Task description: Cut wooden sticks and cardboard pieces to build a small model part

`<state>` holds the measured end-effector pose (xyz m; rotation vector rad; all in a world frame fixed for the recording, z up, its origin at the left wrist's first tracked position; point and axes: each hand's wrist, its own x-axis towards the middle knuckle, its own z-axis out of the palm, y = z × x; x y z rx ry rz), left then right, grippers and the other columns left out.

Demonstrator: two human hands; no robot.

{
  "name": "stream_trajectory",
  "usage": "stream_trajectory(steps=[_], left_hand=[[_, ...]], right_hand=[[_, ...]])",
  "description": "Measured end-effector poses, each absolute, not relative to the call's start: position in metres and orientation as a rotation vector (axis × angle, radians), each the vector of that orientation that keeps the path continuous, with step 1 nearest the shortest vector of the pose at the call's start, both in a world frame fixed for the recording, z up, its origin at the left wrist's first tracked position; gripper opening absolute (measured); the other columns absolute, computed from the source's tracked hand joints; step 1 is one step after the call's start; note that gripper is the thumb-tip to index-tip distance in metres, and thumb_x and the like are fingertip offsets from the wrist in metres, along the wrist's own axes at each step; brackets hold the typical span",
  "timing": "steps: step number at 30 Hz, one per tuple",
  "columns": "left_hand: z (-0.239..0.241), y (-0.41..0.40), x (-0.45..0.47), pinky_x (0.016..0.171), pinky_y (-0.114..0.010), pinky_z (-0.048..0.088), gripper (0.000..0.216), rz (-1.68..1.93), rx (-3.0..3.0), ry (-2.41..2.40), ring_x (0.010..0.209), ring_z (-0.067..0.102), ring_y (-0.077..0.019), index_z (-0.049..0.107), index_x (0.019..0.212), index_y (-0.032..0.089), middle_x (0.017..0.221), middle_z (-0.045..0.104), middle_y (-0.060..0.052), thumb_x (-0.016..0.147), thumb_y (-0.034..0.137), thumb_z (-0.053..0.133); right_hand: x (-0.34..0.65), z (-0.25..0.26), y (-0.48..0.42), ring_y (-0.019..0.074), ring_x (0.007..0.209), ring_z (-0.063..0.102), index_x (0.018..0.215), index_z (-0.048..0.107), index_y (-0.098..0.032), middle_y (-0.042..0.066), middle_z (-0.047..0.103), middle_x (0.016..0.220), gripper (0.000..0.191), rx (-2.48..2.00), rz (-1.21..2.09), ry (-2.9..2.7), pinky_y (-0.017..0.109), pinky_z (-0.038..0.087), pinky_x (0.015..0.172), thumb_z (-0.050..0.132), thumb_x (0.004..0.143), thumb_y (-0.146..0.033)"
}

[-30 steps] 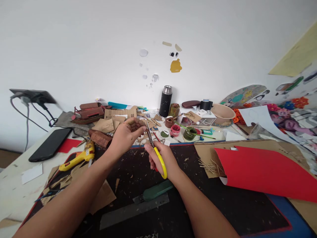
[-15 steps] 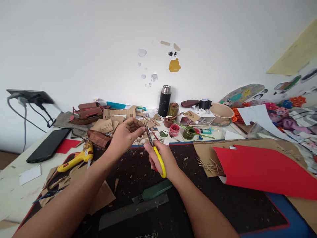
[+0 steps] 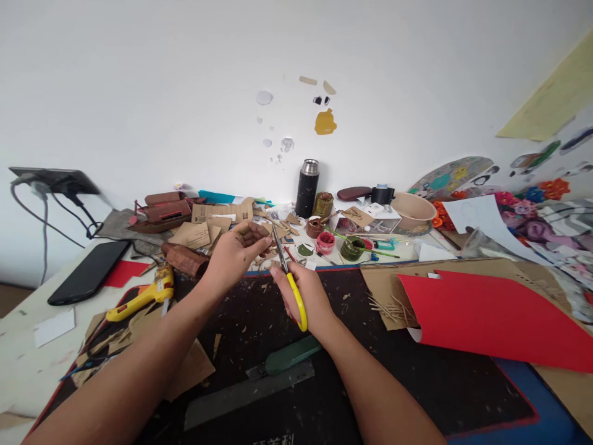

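Note:
My right hand (image 3: 303,293) grips a pair of scissors (image 3: 296,300) with yellow handles, the blades pointing up and away from me. The blades look nearly closed and stand right beside the fingertips of my left hand (image 3: 238,253). Those fingers are pinched together; a small brown piece seems to be between them, too small to make out clearly. Both hands are held above the far part of a dark cutting mat (image 3: 393,377). Below my right hand, a green utility knife (image 3: 291,355) lies on the mat next to a clear ruler-like strip (image 3: 241,395).
At the left are a yellow glue gun (image 3: 143,300), a black phone (image 3: 88,272) and cardboard scraps (image 3: 192,371). Paint jars (image 3: 352,247) and a black thermos (image 3: 307,188) stand behind my hands. Red paper (image 3: 486,318) and thin brown sticks (image 3: 391,309) lie at the right.
The scissor blades, slightly apart before, are now closer together. My left hand keeps its pinch in nearly the same place. The whole view has shifted very slightly.

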<state>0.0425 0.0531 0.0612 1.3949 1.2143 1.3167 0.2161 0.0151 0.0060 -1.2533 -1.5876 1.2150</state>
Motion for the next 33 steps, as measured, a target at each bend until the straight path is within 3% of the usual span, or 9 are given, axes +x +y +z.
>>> stream_trajectory(steps=[8, 13, 22, 26, 29, 33], left_hand=[[0.058, 0.055, 0.039, 0.07, -0.033, 0.058, 0.036, 1.305, 1.458, 1.225, 0.07, 0.068, -0.0187, 0.078, 0.08, 0.018, 0.077, 0.076, -0.006, 0.074, 0.053, 0.086], [0.059, 0.053, 0.042, 0.073, -0.033, 0.059, 0.034, 1.272, 1.439, 1.211, 0.075, 0.069, -0.0196, 0.082, 0.088, 0.019, 0.088, 0.08, -0.007, 0.073, 0.049, 0.088], [0.064, 0.048, 0.046, 0.077, -0.036, 0.059, 0.026, 1.041, 1.688, 1.125, 0.081, 0.071, -0.0237, 0.084, 0.089, 0.022, 0.089, 0.081, -0.007, 0.081, 0.046, 0.079], [0.063, 0.046, 0.05, 0.087, -0.039, 0.058, 0.027, 0.999, 1.764, 1.046, 0.088, 0.072, -0.0256, 0.082, 0.086, 0.023, 0.088, 0.079, -0.007, 0.087, 0.048, 0.073], [0.063, 0.045, 0.05, 0.086, -0.038, 0.057, 0.029, 0.984, 1.726, 1.025, 0.085, 0.07, -0.0238, 0.078, 0.087, 0.022, 0.084, 0.076, -0.005, 0.09, 0.049, 0.071], [0.061, 0.044, 0.049, 0.085, -0.037, 0.057, 0.03, 0.936, 1.665, 0.993, 0.091, 0.071, -0.0234, 0.07, 0.098, 0.019, 0.094, 0.077, -0.006, 0.086, 0.045, 0.079]], right_hand=[[0.217, 0.012, 0.018, 0.0121, 0.031, 0.046, 0.083, 0.053, -0.025, -0.009, 0.048, 0.044, 0.044, -1.133, 1.307, -1.395, 0.021, 0.035, 0.033, 0.066, 0.093, -0.066], [0.217, 0.018, 0.018, 0.0111, 0.032, 0.046, 0.087, 0.054, -0.024, -0.009, 0.049, 0.046, 0.045, -1.07, 1.353, -1.274, 0.019, 0.035, 0.031, 0.068, 0.09, -0.067], [0.216, 0.02, 0.022, 0.0101, 0.031, 0.045, 0.092, 0.055, -0.023, -0.011, 0.049, 0.048, 0.045, -1.054, 1.383, -1.18, 0.019, 0.037, 0.03, 0.071, 0.086, -0.064], [0.216, 0.014, 0.023, 0.0106, 0.031, 0.047, 0.087, 0.051, -0.024, -0.012, 0.049, 0.046, 0.041, -1.031, 1.386, -1.222, 0.018, 0.037, 0.03, 0.07, 0.088, -0.06], [0.216, 0.016, 0.024, 0.0103, 0.029, 0.046, 0.089, 0.052, -0.023, -0.012, 0.049, 0.045, 0.039, -1.024, 1.38, -1.202, 0.018, 0.036, 0.03, 0.068, 0.089, -0.058], [0.217, 0.021, 0.023, 0.0101, 0.029, 0.045, 0.093, 0.055, -0.022, -0.012, 0.049, 0.045, 0.041, -1.005, 1.361, -1.137, 0.018, 0.036, 0.029, 0.071, 0.086, -0.059]])
